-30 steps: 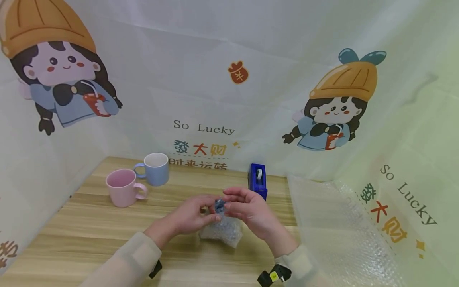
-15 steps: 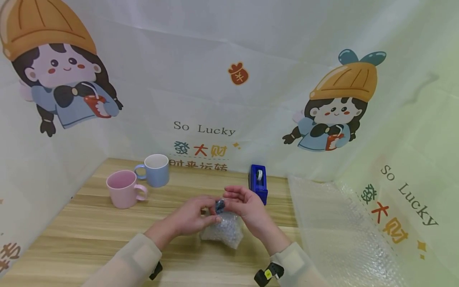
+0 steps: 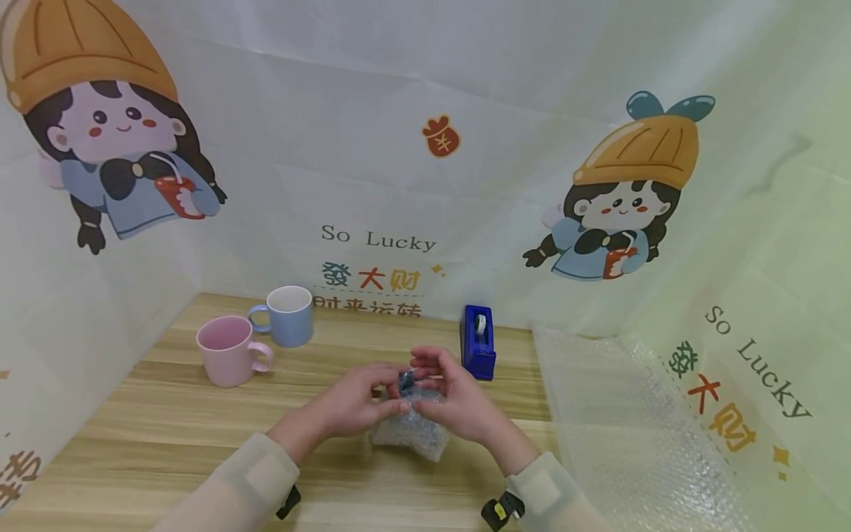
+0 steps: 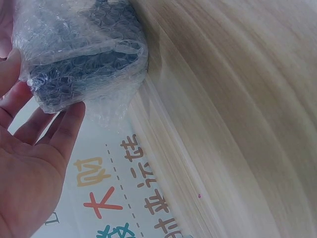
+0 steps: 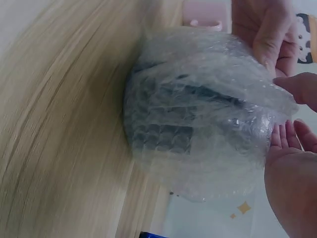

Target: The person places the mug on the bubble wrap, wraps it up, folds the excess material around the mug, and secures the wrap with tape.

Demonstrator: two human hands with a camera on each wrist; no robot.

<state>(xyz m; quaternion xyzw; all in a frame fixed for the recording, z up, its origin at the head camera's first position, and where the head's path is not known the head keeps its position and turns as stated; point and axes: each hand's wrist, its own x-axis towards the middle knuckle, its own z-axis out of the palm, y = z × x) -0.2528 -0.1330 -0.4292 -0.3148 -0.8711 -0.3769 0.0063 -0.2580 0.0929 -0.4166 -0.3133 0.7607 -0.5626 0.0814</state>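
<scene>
A dark blue object wrapped in bubble wrap [image 3: 411, 434] stands low over the table in front of me; the wrap hides its shape. My left hand [image 3: 352, 399] pinches the top of this bundle between thumb and fingers. In the left wrist view, fingertips of the left hand [image 4: 37, 168] lie against the bundle's end [image 4: 84, 74]. My right hand [image 3: 462, 403] is at the bundle's upper right, its thumb and fingers spread apart. The right wrist view shows the right thumb [image 5: 303, 90] at a loose flap of the wrap [image 5: 267, 94], with the fingers on the other side.
A pink mug [image 3: 226, 355] and a light blue mug [image 3: 292, 321] stand at the back left of the wooden table [image 3: 153, 428]. Behind the right hand is a blue tape dispenser [image 3: 479, 347]. A bubble wrap sheet [image 3: 618, 421] covers the right side, before a printed curtain [image 3: 372, 148].
My right hand has shifted slightly left, and its thumb and fingers have spread apart at the wrap's top. The left hand and the bundle have stayed almost in place.
</scene>
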